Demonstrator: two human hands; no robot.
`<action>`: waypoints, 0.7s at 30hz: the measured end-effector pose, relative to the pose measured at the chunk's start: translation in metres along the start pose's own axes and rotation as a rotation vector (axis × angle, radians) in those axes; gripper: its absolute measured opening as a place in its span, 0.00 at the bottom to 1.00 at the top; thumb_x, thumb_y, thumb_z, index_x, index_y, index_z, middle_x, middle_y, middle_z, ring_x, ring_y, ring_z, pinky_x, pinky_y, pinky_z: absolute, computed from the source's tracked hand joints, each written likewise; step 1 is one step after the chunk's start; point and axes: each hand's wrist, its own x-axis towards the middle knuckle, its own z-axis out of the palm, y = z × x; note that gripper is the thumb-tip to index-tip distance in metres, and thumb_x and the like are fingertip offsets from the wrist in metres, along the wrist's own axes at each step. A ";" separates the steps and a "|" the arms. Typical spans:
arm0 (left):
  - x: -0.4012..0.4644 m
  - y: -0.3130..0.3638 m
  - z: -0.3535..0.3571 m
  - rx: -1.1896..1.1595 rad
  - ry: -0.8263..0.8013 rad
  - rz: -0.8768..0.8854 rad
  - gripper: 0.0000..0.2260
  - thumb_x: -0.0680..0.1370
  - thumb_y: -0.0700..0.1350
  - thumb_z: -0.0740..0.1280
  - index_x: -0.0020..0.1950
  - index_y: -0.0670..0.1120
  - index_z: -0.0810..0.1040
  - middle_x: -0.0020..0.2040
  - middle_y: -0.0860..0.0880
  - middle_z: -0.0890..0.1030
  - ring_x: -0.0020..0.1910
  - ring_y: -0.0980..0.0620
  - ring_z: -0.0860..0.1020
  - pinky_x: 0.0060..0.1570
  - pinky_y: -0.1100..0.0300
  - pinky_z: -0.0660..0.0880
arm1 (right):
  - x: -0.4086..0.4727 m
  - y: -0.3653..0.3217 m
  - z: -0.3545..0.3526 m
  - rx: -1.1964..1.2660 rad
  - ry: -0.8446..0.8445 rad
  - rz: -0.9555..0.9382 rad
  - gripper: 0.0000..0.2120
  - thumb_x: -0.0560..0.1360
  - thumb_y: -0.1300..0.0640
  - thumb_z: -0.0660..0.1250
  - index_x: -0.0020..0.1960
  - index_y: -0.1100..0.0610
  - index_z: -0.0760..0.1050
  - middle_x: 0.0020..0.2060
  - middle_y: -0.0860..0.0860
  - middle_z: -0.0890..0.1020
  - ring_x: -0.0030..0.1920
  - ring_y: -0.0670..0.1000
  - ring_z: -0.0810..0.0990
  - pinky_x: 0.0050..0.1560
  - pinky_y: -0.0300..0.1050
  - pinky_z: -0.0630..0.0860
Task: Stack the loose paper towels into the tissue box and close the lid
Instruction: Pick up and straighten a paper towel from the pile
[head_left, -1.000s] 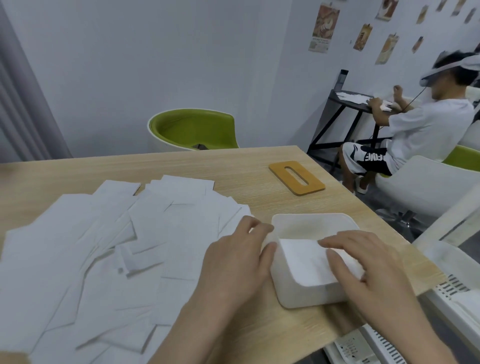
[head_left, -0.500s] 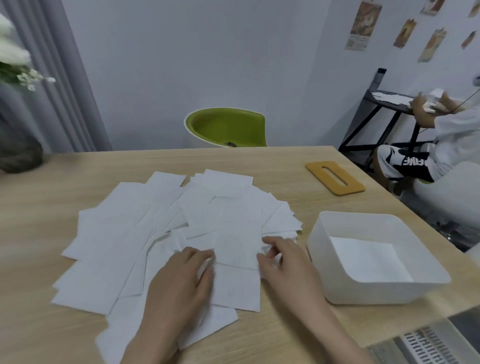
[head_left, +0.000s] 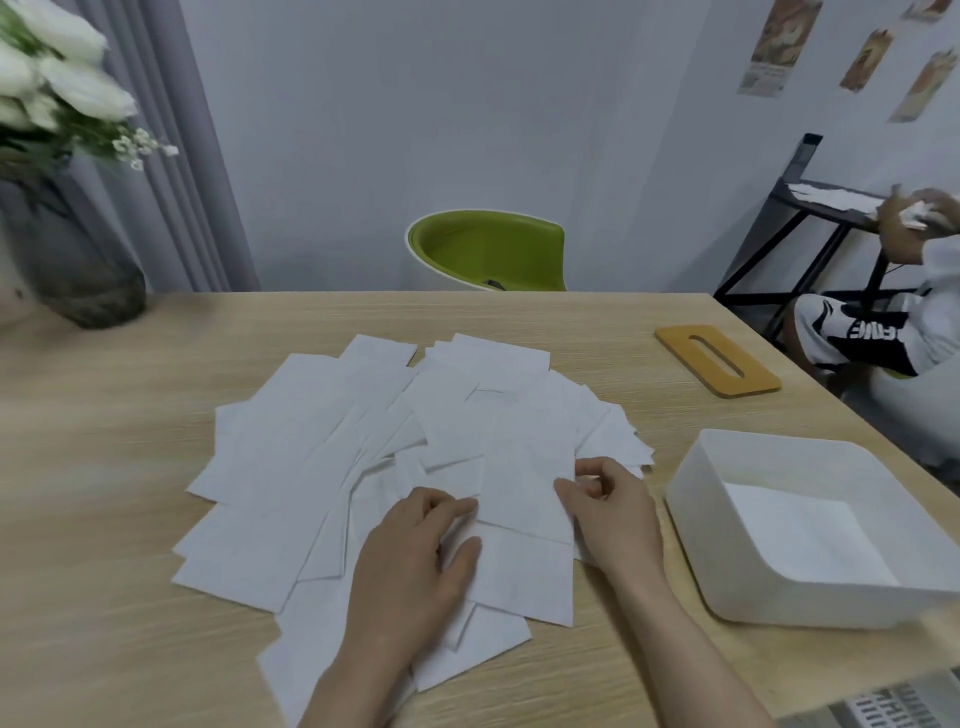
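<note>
Both hands have left the tissue box (head_left: 696, 499) and now sit on the loose paper towels (head_left: 322, 457): left hand (head_left: 415, 561) flat and open, right hand (head_left: 613, 512) pinching one sheet's edge. Box stays open at right, one towel inside; lid (head_left: 719, 358) lies behind it.

Paper towels (head_left: 363, 457) spread on table (head_left: 104, 623) before me; tissue box (head_left: 737, 571) to their right, lid (head_left: 717, 359) behind it.
</note>
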 end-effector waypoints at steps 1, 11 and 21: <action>0.000 0.000 0.000 -0.002 -0.001 0.001 0.13 0.76 0.49 0.69 0.61 0.55 0.80 0.52 0.61 0.74 0.43 0.63 0.70 0.44 0.71 0.64 | 0.001 0.000 -0.003 0.015 0.008 -0.009 0.03 0.71 0.54 0.71 0.41 0.47 0.77 0.27 0.42 0.76 0.35 0.48 0.77 0.38 0.46 0.71; -0.001 0.003 -0.002 -0.002 -0.001 -0.002 0.14 0.77 0.49 0.68 0.62 0.54 0.79 0.53 0.60 0.74 0.43 0.61 0.69 0.45 0.66 0.67 | 0.008 -0.007 -0.012 0.103 -0.145 -0.044 0.16 0.73 0.63 0.64 0.55 0.45 0.76 0.29 0.48 0.71 0.32 0.47 0.70 0.37 0.42 0.66; -0.002 0.006 -0.004 -0.006 0.009 -0.002 0.11 0.77 0.51 0.67 0.59 0.54 0.81 0.53 0.60 0.75 0.46 0.62 0.70 0.46 0.64 0.70 | 0.014 -0.010 -0.005 -0.141 -0.116 -0.158 0.08 0.74 0.54 0.65 0.36 0.48 0.75 0.37 0.45 0.76 0.40 0.49 0.74 0.39 0.45 0.68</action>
